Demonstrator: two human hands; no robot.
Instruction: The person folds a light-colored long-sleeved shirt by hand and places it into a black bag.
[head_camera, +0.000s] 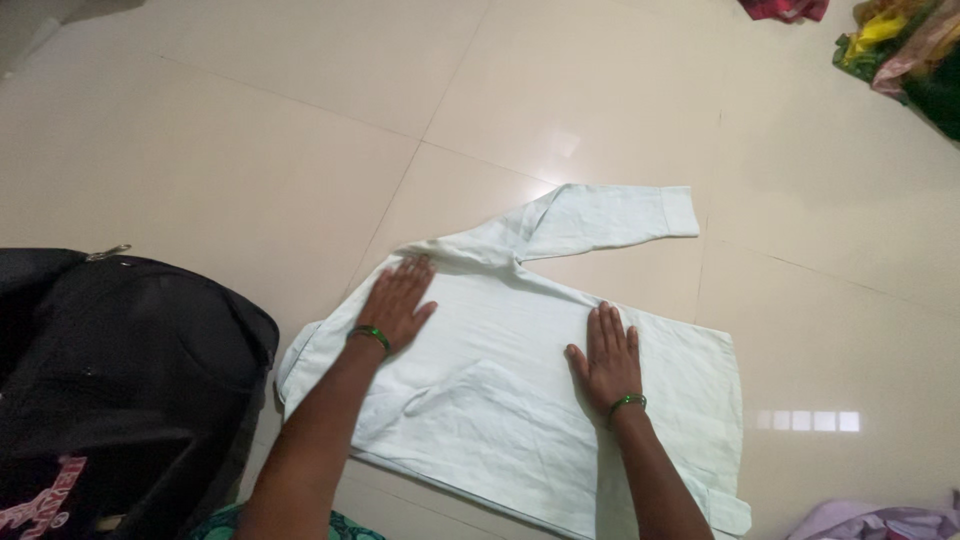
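A pale mint long-sleeved shirt (500, 400) lies spread flat on the cream tiled floor (250, 130). One sleeve (610, 218) stretches out to the upper right. My left hand (395, 300) rests flat on the shirt near its upper left edge, fingers spread, a green bangle on the wrist. Palm down, my right hand (605, 355) presses on the middle of the shirt and wears a green bangle too. Neither hand grips the cloth.
A black bag (110, 380) with a zip sits on the floor at the left, close to my left arm. Colourful clothes (905, 50) are piled at the top right corner. A pinkish cloth (870, 522) shows at the bottom right.
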